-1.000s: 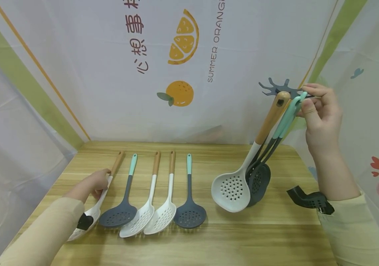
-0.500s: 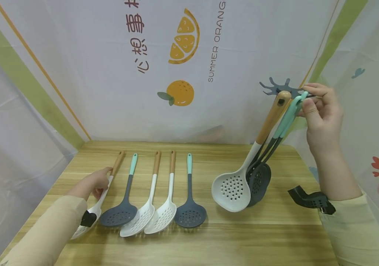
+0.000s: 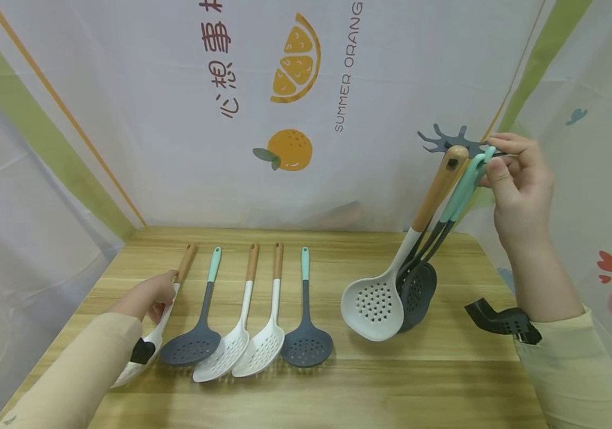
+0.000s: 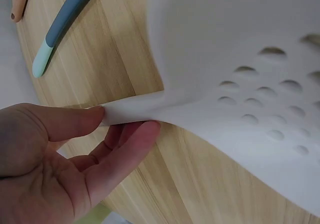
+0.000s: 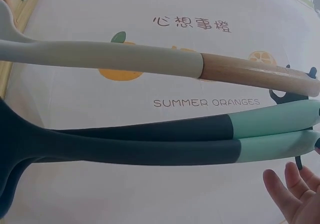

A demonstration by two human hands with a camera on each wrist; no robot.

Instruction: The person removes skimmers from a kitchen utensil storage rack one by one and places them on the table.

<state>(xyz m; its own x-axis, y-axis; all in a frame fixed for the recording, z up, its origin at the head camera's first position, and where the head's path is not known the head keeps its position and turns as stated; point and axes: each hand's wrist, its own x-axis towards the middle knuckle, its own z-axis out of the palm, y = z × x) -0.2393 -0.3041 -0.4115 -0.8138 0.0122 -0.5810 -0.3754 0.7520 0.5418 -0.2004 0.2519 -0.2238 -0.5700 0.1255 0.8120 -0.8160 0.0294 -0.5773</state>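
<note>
At the table's left side my left hand (image 3: 152,295) pinches the neck of a white skimmer (image 4: 240,99) with a wooden handle. Thumb and fingers meet round the neck just below its perforated head. On the right, my right hand (image 3: 522,179) is raised at the top of a dark utensil rack (image 3: 453,140) with several hooks. Its thumb and forefinger pinch the hole end of a teal-handled skimmer (image 3: 461,190) at one hook. Another teal handle hangs close behind it. A white skimmer (image 3: 375,307) with a wooden handle hangs beside them, partly covering the dark heads.
On the wooden table (image 3: 391,387) several skimmers lie in a row: a grey one (image 3: 193,345) with a teal handle, two white ones with wooden handles, one a white skimmer (image 3: 263,351), and another grey skimmer (image 3: 307,345). A printed curtain (image 3: 391,89) hangs behind the table.
My left wrist has shifted slightly to the right, and the handle tip of the white skimmer has moved a little left. The right hand and the hanging skimmers stay in place.
</note>
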